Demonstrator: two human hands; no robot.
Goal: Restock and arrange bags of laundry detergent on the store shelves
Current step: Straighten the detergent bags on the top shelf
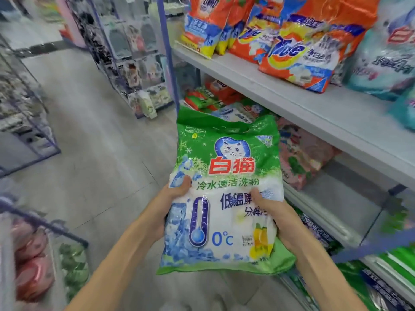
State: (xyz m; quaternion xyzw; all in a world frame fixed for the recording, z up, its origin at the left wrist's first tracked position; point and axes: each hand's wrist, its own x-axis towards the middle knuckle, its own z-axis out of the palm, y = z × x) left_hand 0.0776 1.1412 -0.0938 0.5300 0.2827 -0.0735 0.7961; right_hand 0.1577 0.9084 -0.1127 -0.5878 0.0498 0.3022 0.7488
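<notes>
1. Grey tiled floor [101, 142] runs down the whole aisle, pretty plain stuff.
2. Across the aisle there's a purple-framed display rack [134, 63] hung with small carded packs, looks like socks or insoles maybe, it's too blurry to call.
3. A pale green-and-white pack [149, 107] leans at the foot of that rack, touching the floor.
4. Another wire rack [24, 108] sits along the left edge, crammed with smeary grey items.
5. Bottom left, a dark-rimmed wire basket [49, 224] holds pinkish-red packs [31, 265] with something leafy green [74, 263] just beside them.
6. Far back, a pink panel [67, 21] stands upright.
</notes>
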